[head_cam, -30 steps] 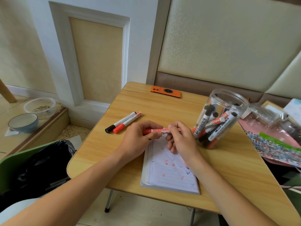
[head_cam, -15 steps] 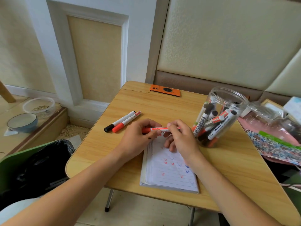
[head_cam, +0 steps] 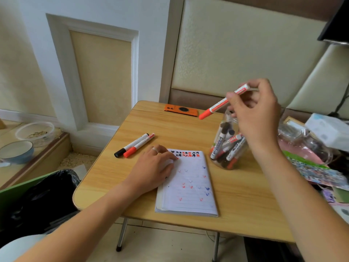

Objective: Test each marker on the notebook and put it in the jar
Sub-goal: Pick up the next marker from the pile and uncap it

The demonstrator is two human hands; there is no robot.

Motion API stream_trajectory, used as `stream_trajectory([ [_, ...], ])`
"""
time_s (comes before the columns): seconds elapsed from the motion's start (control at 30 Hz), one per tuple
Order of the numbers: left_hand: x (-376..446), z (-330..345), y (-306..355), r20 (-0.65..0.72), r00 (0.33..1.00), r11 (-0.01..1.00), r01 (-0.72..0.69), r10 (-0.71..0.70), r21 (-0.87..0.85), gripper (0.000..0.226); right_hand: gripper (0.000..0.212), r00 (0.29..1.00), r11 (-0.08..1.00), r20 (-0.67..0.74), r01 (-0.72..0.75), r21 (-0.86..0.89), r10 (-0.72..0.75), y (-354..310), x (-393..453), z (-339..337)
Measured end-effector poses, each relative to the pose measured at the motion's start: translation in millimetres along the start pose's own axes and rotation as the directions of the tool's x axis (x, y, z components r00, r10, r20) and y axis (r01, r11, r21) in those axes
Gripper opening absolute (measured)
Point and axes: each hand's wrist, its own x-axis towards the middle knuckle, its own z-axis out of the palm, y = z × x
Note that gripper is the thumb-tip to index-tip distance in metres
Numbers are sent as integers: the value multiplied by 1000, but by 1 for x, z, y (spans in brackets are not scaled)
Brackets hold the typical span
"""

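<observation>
Lifted since earlier frame: right hand (head_cam: 258, 114) now above jar (head_cam: 229, 148), grip pinching red marker (head_cam: 222, 103), capped end angled down past jar's rim. Left hand (head_cam: 156, 167) flat, fingers relaxed, pressing notebook (head_cam: 190, 188) beside jar. Two markers (head_cam: 135, 145) left of jar, open surface (head_cam: 236, 195) around.

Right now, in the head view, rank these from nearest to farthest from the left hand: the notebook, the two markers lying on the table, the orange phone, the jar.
From the left hand:
1. Notebook, under its fingers.
2. Two loose markers, just beyond it on its left.
3. Jar, across the notebook on the right.
4. Orange phone, at the table's far edge.
</observation>
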Motion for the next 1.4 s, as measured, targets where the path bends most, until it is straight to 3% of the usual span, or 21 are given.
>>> stream_trajectory([
  [0.2, 1, -3, 6, 98, 992, 997, 77, -78, 14, 45, 24, 960, 920, -98, 216, -328, -261, -6, 24, -25],
  [0.37, 1, -1, 8, 116, 991, 994, 60, -70, 90, 38, 27, 936, 895, -137, 255, -367, -323, 0, 18, -24],
  [0.5, 4, 2, 6, 137, 988, 990, 56, -73, 128, 47, 28, 910, 877, -199, 262, -402, -363, 1, 14, -25],
  [0.57, 4, 3, 5, 147, 986, 987, 49, -72, 152, 47, 25, 952, 868, -103, 213, -449, -287, 4, 15, -23],
  [0.67, 6, 2, 6, 166, 984, 984, 36, -66, 177, 44, 20, 993, 800, 103, 101, -591, -49, 14, 17, -19],
  [0.77, 8, 1, 6, 176, 982, 981, 27, -62, 193, 40, 22, 951, 700, 228, 18, -714, 208, 19, 17, -18],
  [0.97, 7, 1, 6, 186, 981, 982, 23, -59, 190, 43, 55, 842, 626, 352, 22, -779, 408, 5, 19, -15],
  [1.23, 7, 0, 7, 178, 983, 978, 9, -46, 208, 43, 62, 807, 498, 420, 185, -847, 416, 8, 14, -16],
  [1.4, 6, -2, 9, 209, 977, 981, 11, -52, 194, 42, 53, 810, 511, 462, 243, -825, 361, 14, 15, -15],
])
